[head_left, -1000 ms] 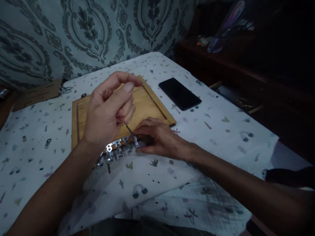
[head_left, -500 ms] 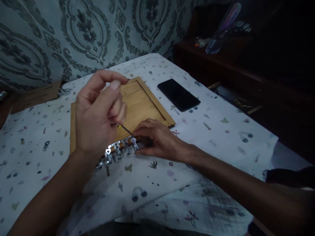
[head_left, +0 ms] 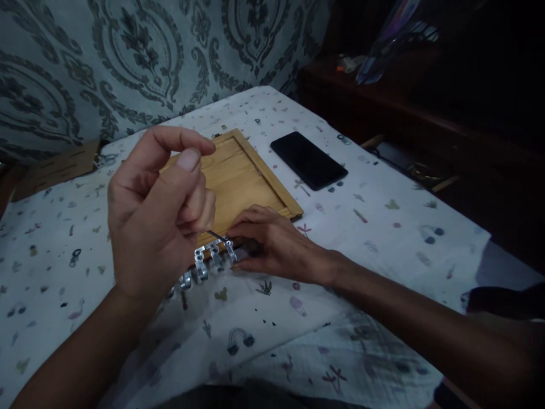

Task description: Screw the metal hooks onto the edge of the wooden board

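The left hand (head_left: 157, 210) hid parts of the wooden panel (head_left: 242, 184) and the metal clips (head_left: 216, 259); shadow obscured the contents of the drawer (head_left: 445, 183).

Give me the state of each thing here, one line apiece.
Smartphone: lying flat, screen dark
Framed wooden panel: lying flat
Screwdriver: gripped, tip at end bracket
Metal brackets: lined along panel edge
Drawer: pulled open
Tablecloth: spread out
Left hand: curled shut
Right hand: bent around panel edge

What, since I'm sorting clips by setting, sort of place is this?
Probably a room in a home: there is an ornate patterned wall, a white cloth printed with small rainbows and plants over the work surface, and dark wooden furniture beside it.
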`<state>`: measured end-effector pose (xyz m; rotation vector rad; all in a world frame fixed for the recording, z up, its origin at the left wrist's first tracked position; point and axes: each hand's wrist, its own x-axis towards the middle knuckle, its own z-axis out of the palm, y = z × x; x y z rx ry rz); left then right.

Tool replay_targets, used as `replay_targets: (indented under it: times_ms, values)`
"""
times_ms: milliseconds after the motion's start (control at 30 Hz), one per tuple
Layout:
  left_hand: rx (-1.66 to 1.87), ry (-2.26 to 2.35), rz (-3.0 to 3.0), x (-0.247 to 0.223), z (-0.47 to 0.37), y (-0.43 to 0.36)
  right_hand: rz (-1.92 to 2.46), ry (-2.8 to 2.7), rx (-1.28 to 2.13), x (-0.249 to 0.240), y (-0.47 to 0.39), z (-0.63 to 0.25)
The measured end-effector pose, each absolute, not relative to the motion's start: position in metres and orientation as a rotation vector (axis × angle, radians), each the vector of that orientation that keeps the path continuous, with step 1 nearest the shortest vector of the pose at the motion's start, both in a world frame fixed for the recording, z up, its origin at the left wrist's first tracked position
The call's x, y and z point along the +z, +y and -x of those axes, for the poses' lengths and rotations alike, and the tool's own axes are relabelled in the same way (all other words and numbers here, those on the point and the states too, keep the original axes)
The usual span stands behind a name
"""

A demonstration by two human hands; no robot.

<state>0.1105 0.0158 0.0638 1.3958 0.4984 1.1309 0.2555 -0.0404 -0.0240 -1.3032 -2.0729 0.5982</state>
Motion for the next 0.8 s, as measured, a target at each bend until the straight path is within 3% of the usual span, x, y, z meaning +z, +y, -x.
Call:
replay_targets:
  times_ms: [533,800]
  values:
    - [0.985,0.518,-1.482,0.061,-0.11,0.014,1.248,-2.064,0.579,-0.027,-0.041,-0.256]
    - [1.111,0.616,-1.429,0.059,-0.115,0.005,1.268,-2.067,0.586,-0.03,-0.04,-0.256]
